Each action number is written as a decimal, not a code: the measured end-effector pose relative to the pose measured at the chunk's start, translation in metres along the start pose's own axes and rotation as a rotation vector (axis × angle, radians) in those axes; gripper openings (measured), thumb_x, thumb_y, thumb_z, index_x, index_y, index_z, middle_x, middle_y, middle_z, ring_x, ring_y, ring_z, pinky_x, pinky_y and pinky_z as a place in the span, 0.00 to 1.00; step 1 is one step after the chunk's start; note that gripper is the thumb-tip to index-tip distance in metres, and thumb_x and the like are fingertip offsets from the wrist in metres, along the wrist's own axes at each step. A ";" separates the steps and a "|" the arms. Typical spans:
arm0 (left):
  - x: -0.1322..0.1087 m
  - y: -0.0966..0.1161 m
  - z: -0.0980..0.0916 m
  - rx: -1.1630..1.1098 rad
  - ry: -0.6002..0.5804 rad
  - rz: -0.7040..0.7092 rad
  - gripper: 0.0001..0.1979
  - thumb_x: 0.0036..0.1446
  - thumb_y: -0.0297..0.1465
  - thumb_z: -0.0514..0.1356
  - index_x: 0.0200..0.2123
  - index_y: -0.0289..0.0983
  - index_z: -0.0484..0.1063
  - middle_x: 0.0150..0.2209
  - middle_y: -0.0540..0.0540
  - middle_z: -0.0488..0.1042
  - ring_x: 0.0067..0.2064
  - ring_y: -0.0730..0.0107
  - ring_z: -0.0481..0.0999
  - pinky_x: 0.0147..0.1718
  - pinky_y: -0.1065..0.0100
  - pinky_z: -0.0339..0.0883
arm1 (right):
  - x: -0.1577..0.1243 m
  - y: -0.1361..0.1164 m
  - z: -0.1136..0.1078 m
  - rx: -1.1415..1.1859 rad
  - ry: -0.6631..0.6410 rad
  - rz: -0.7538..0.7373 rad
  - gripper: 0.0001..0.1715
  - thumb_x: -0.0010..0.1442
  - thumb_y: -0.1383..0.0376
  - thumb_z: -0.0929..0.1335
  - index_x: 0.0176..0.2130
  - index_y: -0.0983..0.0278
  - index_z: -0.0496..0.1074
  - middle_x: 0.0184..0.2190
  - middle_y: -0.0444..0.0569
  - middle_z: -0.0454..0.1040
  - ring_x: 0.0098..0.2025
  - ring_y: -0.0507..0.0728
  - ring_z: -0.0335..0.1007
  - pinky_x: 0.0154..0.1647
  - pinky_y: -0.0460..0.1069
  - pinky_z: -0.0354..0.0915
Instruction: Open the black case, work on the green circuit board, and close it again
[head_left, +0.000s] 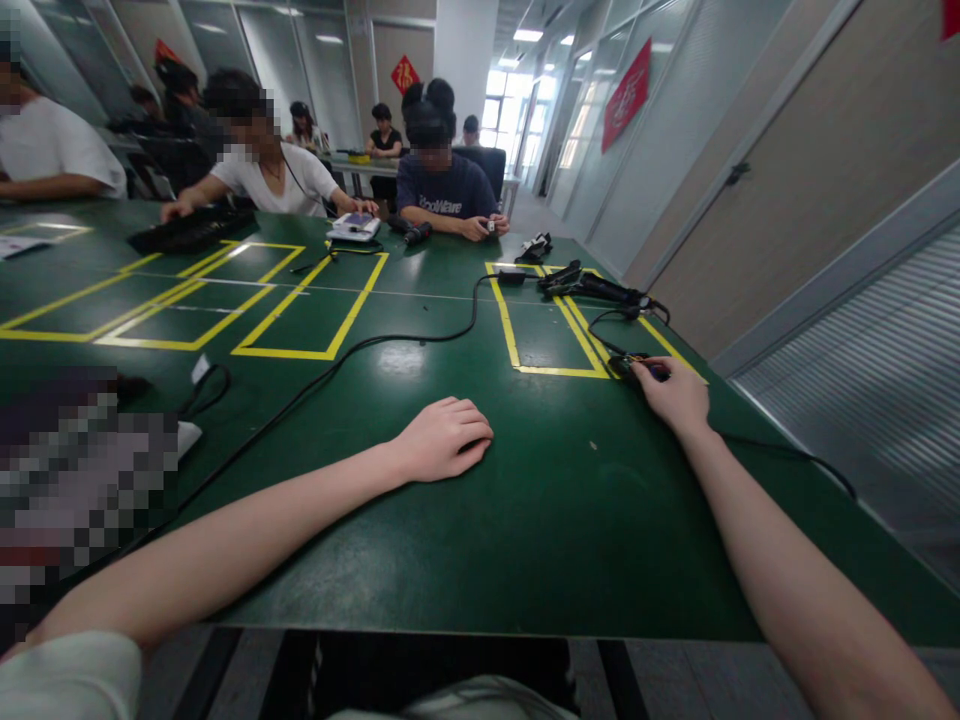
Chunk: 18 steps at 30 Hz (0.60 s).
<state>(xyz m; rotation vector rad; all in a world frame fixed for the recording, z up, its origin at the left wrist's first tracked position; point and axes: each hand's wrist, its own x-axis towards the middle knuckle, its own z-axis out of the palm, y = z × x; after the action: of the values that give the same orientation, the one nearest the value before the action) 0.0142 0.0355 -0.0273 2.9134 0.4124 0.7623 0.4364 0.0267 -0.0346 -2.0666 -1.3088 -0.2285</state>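
Observation:
My left hand (444, 440) rests palm down on the green table (450, 560). Its fingers are loosely bent, the thumb stands a little apart, and nothing shows in it. Farther right, my right hand (676, 393) pinches a small dark device with thin wires (646, 366) near the table's right edge. The fingers partly hide this device, so its exact kind is unclear. A black cable (600, 322) loops from it toward a dark strap-like bundle (600, 288) lying just beyond.
Yellow tape rectangles (555, 371) mark the tabletop. A long black cord (375, 340) crosses it to a black adapter (512, 277). Across the table, one person (442, 185) holds a small item, and another (277, 180) reaches over a black tray (191, 232). A power drill (415, 233) lies nearby.

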 end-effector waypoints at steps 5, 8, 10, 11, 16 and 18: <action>0.000 0.000 0.000 0.002 0.008 0.007 0.12 0.72 0.31 0.54 0.42 0.36 0.78 0.42 0.44 0.83 0.44 0.63 0.80 0.44 0.62 0.69 | -0.008 -0.022 0.006 0.009 -0.104 -0.018 0.24 0.53 0.48 0.74 0.43 0.62 0.79 0.40 0.57 0.82 0.41 0.67 0.78 0.39 0.57 0.71; 0.000 0.001 0.000 0.005 0.016 0.004 0.13 0.72 0.31 0.54 0.42 0.36 0.78 0.42 0.44 0.83 0.45 0.62 0.80 0.44 0.62 0.70 | -0.024 -0.054 0.007 0.056 -0.210 -0.134 0.24 0.54 0.49 0.75 0.44 0.62 0.79 0.41 0.56 0.83 0.41 0.66 0.79 0.38 0.56 0.72; -0.001 0.002 -0.002 0.004 0.038 0.006 0.12 0.72 0.31 0.54 0.45 0.36 0.78 0.45 0.43 0.83 0.47 0.61 0.80 0.46 0.61 0.71 | -0.041 -0.080 0.007 0.140 -0.292 -0.254 0.22 0.55 0.51 0.75 0.45 0.61 0.79 0.42 0.54 0.83 0.40 0.65 0.79 0.39 0.56 0.73; -0.001 0.003 -0.003 0.006 0.057 0.005 0.12 0.72 0.32 0.54 0.48 0.36 0.77 0.47 0.42 0.83 0.48 0.60 0.80 0.47 0.60 0.72 | -0.051 -0.093 0.007 0.196 -0.350 -0.328 0.21 0.55 0.52 0.75 0.45 0.60 0.79 0.42 0.53 0.84 0.40 0.64 0.80 0.39 0.55 0.74; -0.002 0.006 -0.008 -0.004 0.137 -0.011 0.18 0.69 0.39 0.59 0.57 0.37 0.73 0.54 0.38 0.79 0.53 0.55 0.79 0.52 0.55 0.73 | -0.102 -0.146 -0.006 0.507 -0.670 -0.792 0.18 0.60 0.58 0.74 0.49 0.61 0.78 0.44 0.51 0.83 0.43 0.61 0.81 0.45 0.53 0.75; -0.002 0.007 -0.010 -0.032 0.108 0.000 0.20 0.67 0.41 0.60 0.55 0.36 0.74 0.46 0.39 0.81 0.46 0.57 0.81 0.47 0.57 0.75 | -0.114 -0.155 -0.012 0.567 -0.710 -0.908 0.14 0.63 0.60 0.74 0.48 0.61 0.78 0.42 0.50 0.83 0.43 0.60 0.81 0.45 0.52 0.75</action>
<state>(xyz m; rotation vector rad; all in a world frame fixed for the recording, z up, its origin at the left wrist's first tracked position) 0.0091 0.0288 -0.0189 2.8513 0.4053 0.9211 0.2512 -0.0223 -0.0109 -0.9742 -2.3427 0.4914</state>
